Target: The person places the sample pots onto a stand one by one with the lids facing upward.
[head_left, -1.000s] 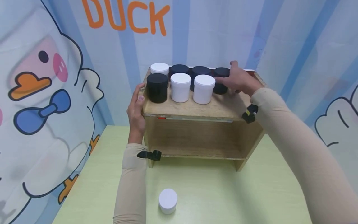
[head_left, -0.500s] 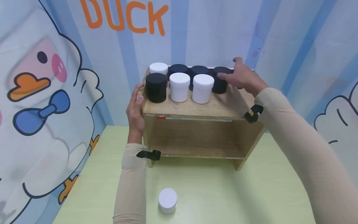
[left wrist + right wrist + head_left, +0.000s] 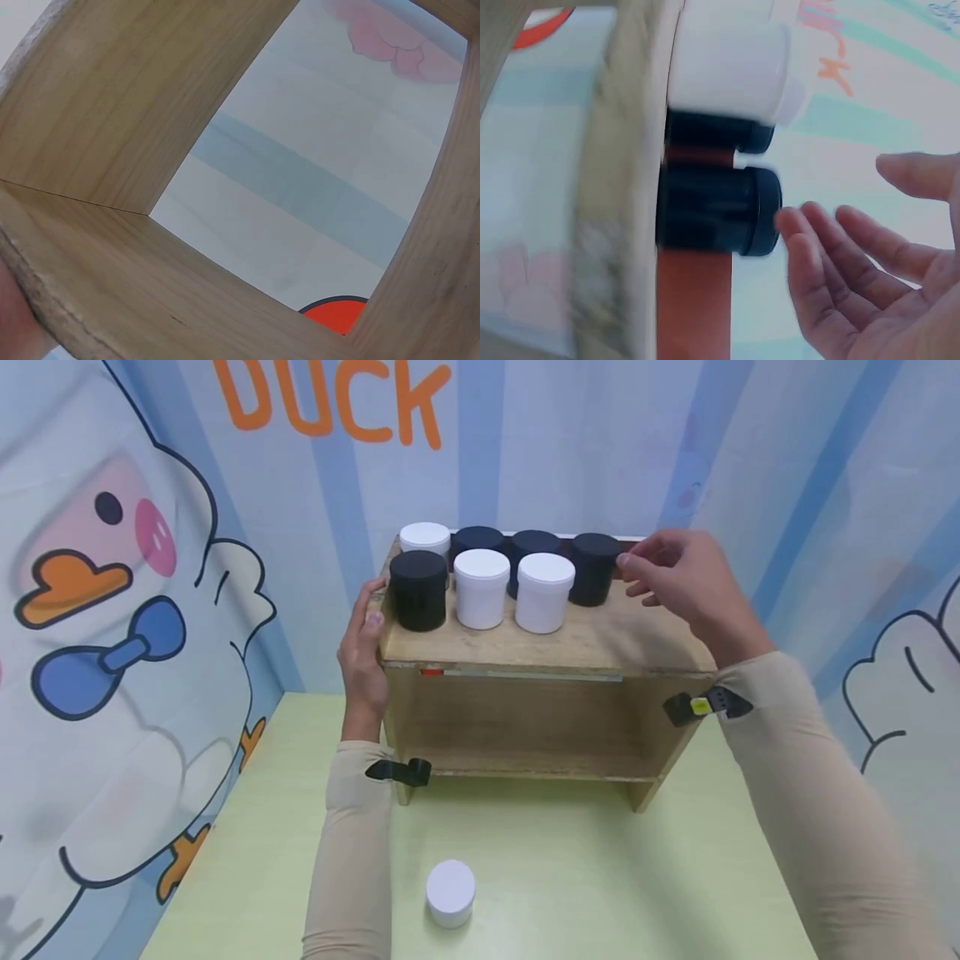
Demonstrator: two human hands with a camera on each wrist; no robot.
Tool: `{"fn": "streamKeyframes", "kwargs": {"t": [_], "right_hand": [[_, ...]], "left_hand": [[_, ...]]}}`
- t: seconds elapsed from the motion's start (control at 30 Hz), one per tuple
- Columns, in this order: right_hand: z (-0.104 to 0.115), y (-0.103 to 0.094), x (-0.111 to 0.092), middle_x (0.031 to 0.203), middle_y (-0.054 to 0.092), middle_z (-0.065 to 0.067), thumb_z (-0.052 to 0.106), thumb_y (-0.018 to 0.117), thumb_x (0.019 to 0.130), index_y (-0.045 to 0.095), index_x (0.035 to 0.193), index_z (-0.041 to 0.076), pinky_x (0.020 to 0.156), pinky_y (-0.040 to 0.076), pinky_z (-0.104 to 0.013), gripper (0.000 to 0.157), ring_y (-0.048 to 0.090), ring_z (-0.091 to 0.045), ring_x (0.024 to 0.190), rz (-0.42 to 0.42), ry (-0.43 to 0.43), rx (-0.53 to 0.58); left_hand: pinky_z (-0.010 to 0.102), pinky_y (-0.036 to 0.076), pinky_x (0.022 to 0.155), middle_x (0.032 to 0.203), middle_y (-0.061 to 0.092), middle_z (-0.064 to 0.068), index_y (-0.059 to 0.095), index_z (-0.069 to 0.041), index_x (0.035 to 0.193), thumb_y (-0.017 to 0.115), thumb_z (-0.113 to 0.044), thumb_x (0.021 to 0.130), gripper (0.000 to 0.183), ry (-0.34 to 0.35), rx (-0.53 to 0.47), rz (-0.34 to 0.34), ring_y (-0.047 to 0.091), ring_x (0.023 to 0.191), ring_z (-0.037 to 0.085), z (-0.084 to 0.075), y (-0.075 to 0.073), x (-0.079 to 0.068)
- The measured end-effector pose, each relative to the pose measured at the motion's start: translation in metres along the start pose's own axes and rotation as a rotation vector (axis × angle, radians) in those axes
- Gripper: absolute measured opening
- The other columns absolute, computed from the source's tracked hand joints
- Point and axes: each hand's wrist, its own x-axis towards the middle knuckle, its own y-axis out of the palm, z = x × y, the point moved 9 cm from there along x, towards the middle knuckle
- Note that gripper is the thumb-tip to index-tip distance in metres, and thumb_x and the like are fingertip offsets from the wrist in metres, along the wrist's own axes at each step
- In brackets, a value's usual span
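Note:
Jars with lids stand in two rows on top of a small wooden shelf (image 3: 465, 652). At the right end of the back row is a black jar (image 3: 592, 572). My right hand (image 3: 686, 581) is beside it, fingers loosely bent, fingertips right at its lid's side. In the right wrist view, that hand (image 3: 877, 277) holds nothing and its thumb stands apart from the fingers. My left hand (image 3: 363, 664) holds the shelf's left side, index fingertip at the top edge. The left wrist view shows the shelf's inside, with a bit of finger (image 3: 19, 319) at the panel's outer edge.
In front are a black jar (image 3: 418, 593) and two white jars (image 3: 480, 593); behind are a white jar (image 3: 425, 539) and more black ones. Another white jar (image 3: 451, 893) stands on the pale green table (image 3: 555, 877). A printed curtain (image 3: 585, 452) hangs close behind the shelf.
My right hand has come away from the right-hand black jar, moved right and turned, its thumb drawn off the front. The left hand keeps its place.

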Motion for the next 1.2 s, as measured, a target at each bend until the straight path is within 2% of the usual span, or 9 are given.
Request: {"fn": "streamKeyframes", "kwargs": {"t": [0.17, 0.3, 0.43, 0.6, 0.77, 0.87, 0.97, 1.07, 1.2], "right_hand": [[-0.001, 0.004, -0.029, 0.095, 0.071, 0.007, 0.039, 0.065, 0.095, 0.065, 0.115, 0.008, 0.071, 0.060, -0.023, 0.037, 0.073, -0.008, 0.081, -0.076, -0.101, 0.160], [0.002, 0.020, -0.050, 0.094, 0.072, 0.007, 0.031, 0.066, 0.096, 0.067, 0.113, 0.009, 0.072, 0.060, -0.024, 0.028, 0.074, -0.010, 0.084, -0.042, -0.203, 0.284], [0.008, 0.050, -0.066, 0.097, 0.075, 0.005, 0.010, 0.063, 0.097, 0.066, 0.114, 0.002, 0.073, 0.059, -0.024, 0.019, 0.074, -0.013, 0.086, 0.165, -0.411, 0.358], [0.001, 0.095, -0.092, 0.105, 0.073, 0.001, -0.007, 0.062, 0.090, 0.062, 0.119, -0.005, 0.078, 0.059, -0.028, 0.028, 0.072, -0.015, 0.093, 0.440, -0.578, 0.377], [-0.008, 0.143, -0.114, 0.108, 0.072, -0.013, -0.010, 0.070, 0.082, 0.061, 0.121, -0.002, 0.079, 0.060, -0.034, 0.041, 0.072, -0.021, 0.096, 0.638, -0.643, 0.409], [-0.017, 0.173, -0.124, 0.112, 0.070, -0.020, -0.006, 0.076, 0.080, 0.060, 0.123, -0.003, 0.080, 0.060, -0.036, 0.046, 0.070, -0.022, 0.100, 0.742, -0.634, 0.413], [-0.027, 0.199, -0.131, 0.117, 0.068, -0.021, 0.002, 0.080, 0.079, 0.060, 0.126, 0.001, 0.085, 0.059, -0.037, 0.051, 0.069, -0.022, 0.107, 0.791, -0.620, 0.372], [-0.038, 0.222, -0.137, 0.121, 0.069, -0.017, 0.010, 0.084, 0.077, 0.059, 0.131, 0.008, 0.088, 0.059, -0.037, 0.059, 0.068, -0.021, 0.111, 0.796, -0.609, 0.315], [-0.051, 0.249, -0.145, 0.125, 0.068, -0.016, 0.014, 0.086, 0.076, 0.055, 0.137, 0.010, 0.090, 0.058, -0.037, 0.069, 0.067, -0.023, 0.114, 0.820, -0.580, 0.284]], "left_hand": [[0.049, 0.022, 0.125, 0.155, 0.048, -0.009, 0.050, -0.033, 0.146, 0.038, -0.046, 0.096, 0.053, -0.006, 0.002, 0.003, 0.035, 0.149, 0.010, -0.001, -0.001, 0.000], [0.050, 0.023, 0.125, 0.155, 0.048, -0.010, 0.050, -0.034, 0.146, 0.038, -0.045, 0.097, 0.052, -0.006, 0.010, 0.008, 0.036, 0.149, 0.011, -0.001, 0.000, 0.001], [0.051, 0.021, 0.125, 0.156, 0.047, -0.010, 0.050, -0.033, 0.147, 0.037, -0.044, 0.098, 0.052, 0.006, 0.010, 0.010, 0.034, 0.150, 0.011, -0.002, -0.001, 0.002], [0.050, 0.022, 0.125, 0.154, 0.049, -0.008, 0.050, -0.032, 0.147, 0.038, -0.044, 0.098, 0.052, 0.015, 0.004, 0.009, 0.035, 0.149, 0.011, -0.002, -0.001, 0.002], [0.048, 0.023, 0.124, 0.154, 0.049, -0.009, 0.051, -0.032, 0.146, 0.038, -0.045, 0.097, 0.053, 0.004, -0.003, 0.012, 0.036, 0.148, 0.009, 0.001, 0.000, 0.001], [0.047, 0.024, 0.124, 0.155, 0.049, -0.008, 0.050, -0.032, 0.147, 0.038, -0.045, 0.097, 0.053, 0.002, 0.001, 0.016, 0.036, 0.148, 0.009, 0.001, 0.000, 0.002], [0.047, 0.024, 0.124, 0.155, 0.049, -0.008, 0.050, -0.031, 0.147, 0.038, -0.044, 0.097, 0.053, 0.007, 0.008, 0.012, 0.036, 0.148, 0.009, -0.001, -0.001, 0.002], [0.048, 0.025, 0.124, 0.154, 0.049, -0.007, 0.051, -0.031, 0.146, 0.038, -0.044, 0.096, 0.053, 0.008, 0.008, 0.006, 0.037, 0.148, 0.010, -0.002, -0.001, 0.002], [0.048, 0.025, 0.124, 0.155, 0.049, -0.008, 0.051, -0.032, 0.146, 0.038, -0.045, 0.096, 0.054, -0.004, 0.015, 0.007, 0.037, 0.148, 0.010, -0.001, -0.001, 0.001]]}}
